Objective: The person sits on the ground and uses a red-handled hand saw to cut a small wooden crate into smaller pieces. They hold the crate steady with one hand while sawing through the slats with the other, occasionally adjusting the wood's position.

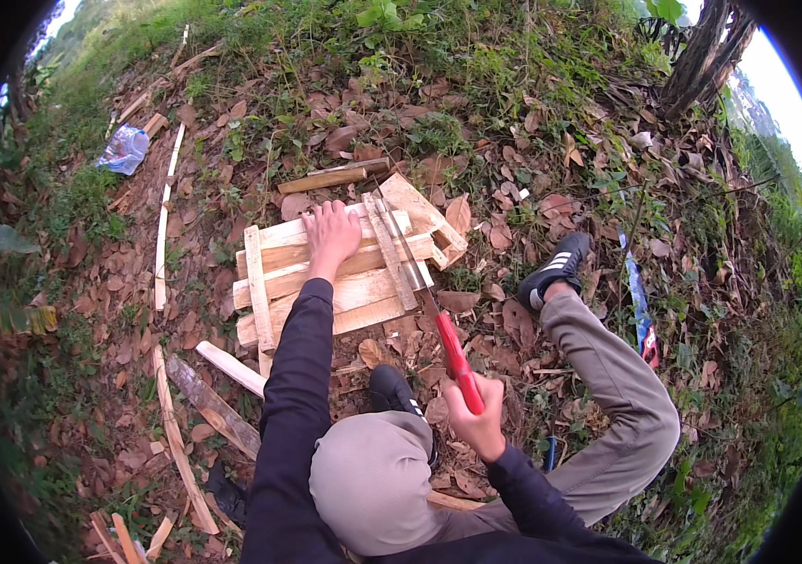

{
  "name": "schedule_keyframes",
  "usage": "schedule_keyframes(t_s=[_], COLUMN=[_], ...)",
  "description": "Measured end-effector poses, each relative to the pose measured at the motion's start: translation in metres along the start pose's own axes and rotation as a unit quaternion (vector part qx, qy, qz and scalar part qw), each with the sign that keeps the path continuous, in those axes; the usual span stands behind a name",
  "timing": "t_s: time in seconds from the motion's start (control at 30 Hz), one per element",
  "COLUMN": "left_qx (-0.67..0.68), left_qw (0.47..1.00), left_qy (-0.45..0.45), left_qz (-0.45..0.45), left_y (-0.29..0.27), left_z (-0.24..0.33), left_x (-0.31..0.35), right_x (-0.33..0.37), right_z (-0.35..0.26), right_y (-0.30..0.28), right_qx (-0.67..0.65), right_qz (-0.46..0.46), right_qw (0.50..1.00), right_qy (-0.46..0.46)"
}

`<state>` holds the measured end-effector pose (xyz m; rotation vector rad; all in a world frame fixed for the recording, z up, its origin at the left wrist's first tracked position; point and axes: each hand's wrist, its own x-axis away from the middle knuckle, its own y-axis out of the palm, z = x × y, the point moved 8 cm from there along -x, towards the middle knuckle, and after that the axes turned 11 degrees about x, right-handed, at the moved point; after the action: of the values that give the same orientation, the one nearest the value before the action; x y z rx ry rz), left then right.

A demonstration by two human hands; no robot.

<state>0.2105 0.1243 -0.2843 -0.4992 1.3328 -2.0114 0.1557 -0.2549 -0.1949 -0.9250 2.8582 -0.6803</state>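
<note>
My left hand [333,237] lies with its fingers spread on a small panel of pale wooden boards [358,293], pressing on its upper boards. Two narrow cross strips lie over the boards, a left strip [258,282] and a right strip [391,246]. My right hand [478,420] is wrapped round the red handle of a handsaw [455,350]. The saw's thin blade slants up and left along the panel's right end, just outside the right strip, across the board ends. How deep its teeth sit in the wood cannot be made out.
Wood offcuts [410,202] and a short stick [323,179] lie past the panel. Long thin strips [168,202] and a weathered plank [213,404] are on the leafy ground at left, near a clear plastic bag [124,150]. A blue-and-red wrapped item [640,305] lies right of my shoe [556,268].
</note>
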Motion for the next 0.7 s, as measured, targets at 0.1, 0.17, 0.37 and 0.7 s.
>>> schedule_keyframes(t_s=[0.1, 0.17, 0.37, 0.7], left_qx=[-0.030, -0.014, -0.014, -0.006], left_qw=[0.999, 1.000, 1.000, 1.000], left_qy=[0.003, 0.003, -0.004, -0.007], left_qz=[-0.013, -0.005, -0.007, 0.016], left_y=[0.010, 0.003, 0.005, 0.004], left_z=[0.010, 0.003, -0.001, -0.007], left_x=[0.008, 0.003, -0.002, 0.004], right_x=[0.037, 0.018, 0.020, 0.009], right_z=[-0.012, -0.011, -0.011, -0.008], right_y=[-0.026, -0.013, -0.013, -0.001], right_qx=[-0.024, -0.015, 0.013, -0.010], right_qz=[0.022, 0.023, 0.013, 0.001], right_qw=[0.999, 1.000, 1.000, 1.000], right_qy=[0.005, -0.006, -0.015, 0.019])
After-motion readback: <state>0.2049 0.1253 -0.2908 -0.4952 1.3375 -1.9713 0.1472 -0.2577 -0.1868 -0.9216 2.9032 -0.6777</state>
